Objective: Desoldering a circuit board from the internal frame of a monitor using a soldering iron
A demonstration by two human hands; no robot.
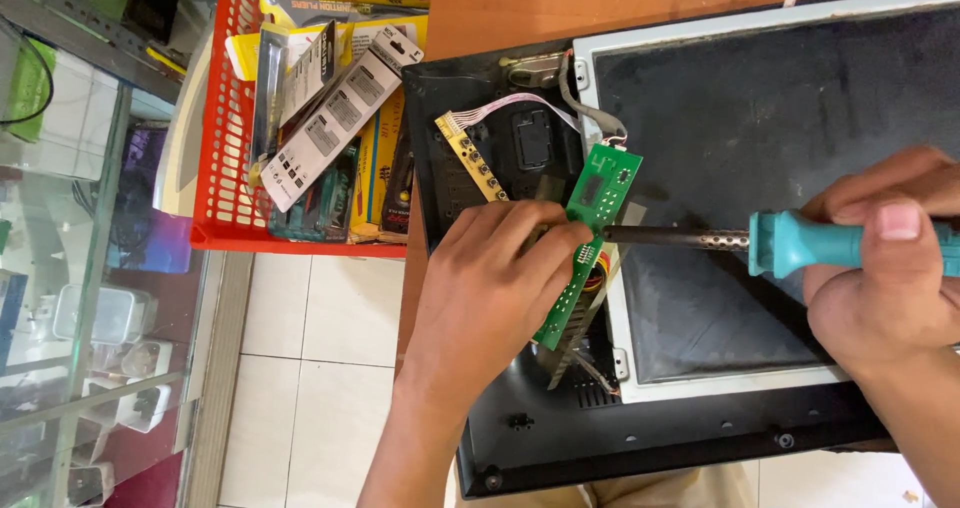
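My left hand (495, 278) pinches a green circuit board (597, 208) at its edge, holding it tilted over an opened black monitor casing (600, 438). My right hand (885, 268) grips the teal handle of a soldering iron (800, 243); its dark metal barrel reaches left and the tip touches the green board near my left fingertips. A narrow yellow button board (470, 158) with a white ribbon cable (520, 103) lies on the casing just above my left hand. The dark panel back (760, 118) in its pale metal frame fills the right side.
A red plastic basket (225, 148) full of packaged tools and boxes stands at the upper left. The wooden tabletop (560, 3) shows along the top. White floor tiles (320, 368) and a glass display case (80, 298) lie to the left below.
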